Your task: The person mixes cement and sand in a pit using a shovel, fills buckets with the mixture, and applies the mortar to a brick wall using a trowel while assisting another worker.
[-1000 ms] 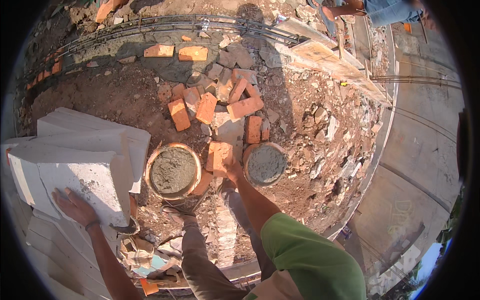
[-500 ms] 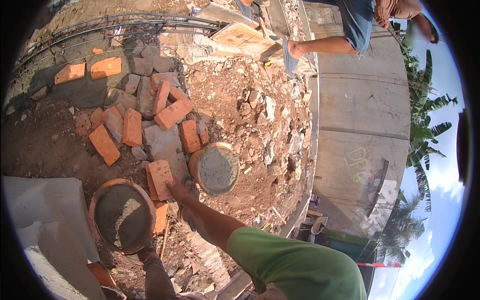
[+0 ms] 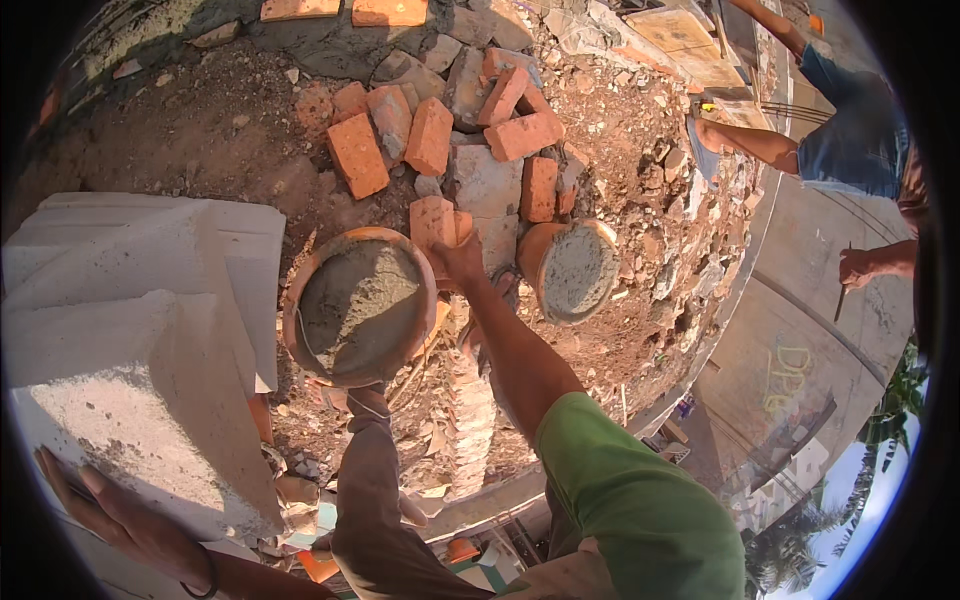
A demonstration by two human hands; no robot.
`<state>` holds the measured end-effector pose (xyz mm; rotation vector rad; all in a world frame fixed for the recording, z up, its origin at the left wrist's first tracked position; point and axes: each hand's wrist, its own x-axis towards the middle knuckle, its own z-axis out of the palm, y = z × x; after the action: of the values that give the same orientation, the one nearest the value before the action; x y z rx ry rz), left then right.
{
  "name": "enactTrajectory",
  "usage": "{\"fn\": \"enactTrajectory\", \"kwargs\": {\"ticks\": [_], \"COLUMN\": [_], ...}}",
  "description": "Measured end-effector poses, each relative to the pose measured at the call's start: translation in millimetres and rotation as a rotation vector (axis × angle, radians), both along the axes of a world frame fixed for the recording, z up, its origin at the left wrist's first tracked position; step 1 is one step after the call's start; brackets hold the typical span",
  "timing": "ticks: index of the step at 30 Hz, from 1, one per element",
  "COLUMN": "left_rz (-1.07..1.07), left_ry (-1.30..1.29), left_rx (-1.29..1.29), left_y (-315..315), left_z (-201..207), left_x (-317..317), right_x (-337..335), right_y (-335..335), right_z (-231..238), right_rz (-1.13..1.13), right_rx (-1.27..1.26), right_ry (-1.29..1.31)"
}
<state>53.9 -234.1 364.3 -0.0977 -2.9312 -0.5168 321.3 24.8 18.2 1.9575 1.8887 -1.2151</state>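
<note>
My right hand (image 3: 462, 262) is stretched forward and grips a red brick (image 3: 432, 221) just beyond the rim of an orange pan of grey mortar (image 3: 360, 305). My left hand (image 3: 105, 505) rests flat with fingers spread on the near side of a large white concrete block (image 3: 130, 380) at the lower left. A second pan of mortar (image 3: 578, 270) sits to the right of the held brick. Beyond it lies a loose pile of red bricks (image 3: 430, 135) on rubble.
Broken rubble and dirt cover the ground around the pans. A curved concrete edge (image 3: 740, 300) runs down the right side. Another person in blue shorts (image 3: 850, 140) works at the upper right. Two more bricks (image 3: 345, 10) lie at the top.
The view has swung back left, so the white block and my left hand show again. My right hand still holds the brick beside the mortar pan.
</note>
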Motion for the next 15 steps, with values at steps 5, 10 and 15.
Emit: {"fn": "enactTrajectory", "kwargs": {"ticks": [5, 10, 15], "left_rz": [-0.016, -0.017, 0.075], "left_ry": [0.042, 0.008, 0.002], "left_rx": [-0.053, -0.148, -0.135], "left_y": [-7, -30, -44], "left_z": [7, 6, 46], "left_x": [-7, -5, -6], "right_x": [24, 69, 78], "right_y": [32, 45, 25], "right_z": [89, 209, 309], "right_rz": [-0.127, -0.242, -0.165], "right_rx": [-0.187, -0.466, -0.689], "right_ry": [0.223, 0.371, 0.531]}}
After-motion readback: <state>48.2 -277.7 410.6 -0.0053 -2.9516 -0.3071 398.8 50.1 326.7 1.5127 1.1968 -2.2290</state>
